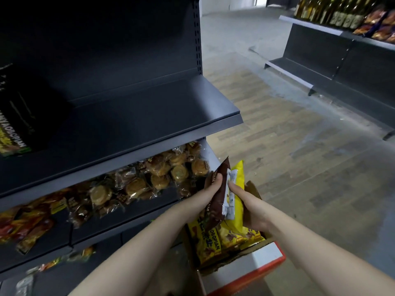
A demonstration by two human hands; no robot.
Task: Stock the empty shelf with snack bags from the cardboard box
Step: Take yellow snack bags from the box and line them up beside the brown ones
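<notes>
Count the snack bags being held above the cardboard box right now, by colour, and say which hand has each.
Brown snack bag: 1, in the left hand
Yellow snack bag: 1, in the right hand
Total held: 2
More yellow bags lie in the cardboard box; their number is unclear.

Just one view, head-mounted, wide-angle, so straight lines bow toward the edges. Looks forward and steeply down from standing height, close over the left hand (pixel 210 196) and right hand (pixel 249 207), both forearms running in from the bottom edge. Turned slightly left, hard against the dark shelf (pixel 149 116) front edge. Aisle floor (pixel 299 157) stretching off to the upper right.
</notes>
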